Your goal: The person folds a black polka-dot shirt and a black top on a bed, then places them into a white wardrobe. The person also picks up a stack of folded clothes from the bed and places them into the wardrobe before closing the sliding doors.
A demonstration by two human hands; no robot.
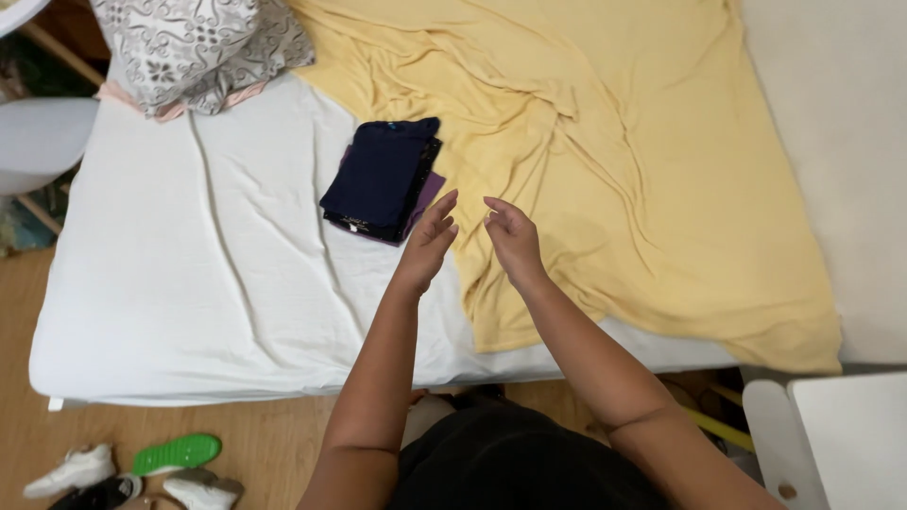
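Navy folded clothes (pixel 383 175) lie on the bed (pixel 189 283), long axis running away from me, tilted right; my left hand (pixel 430 241) and right hand (pixel 512 236) hover beside, each grip wide, empty.

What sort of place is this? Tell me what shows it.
Most likely a bedroom: a bed under a white sheet, a patterned pillow, a yellow blanket, folded dark clothes, and shoes on the wooden floor.

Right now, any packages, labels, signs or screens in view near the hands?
No packages, signs or screens in view.
Small garment label: pale tag at the near edge of the folded dark navy clothes on the white sheet, left of the left hand; too small to make out further.
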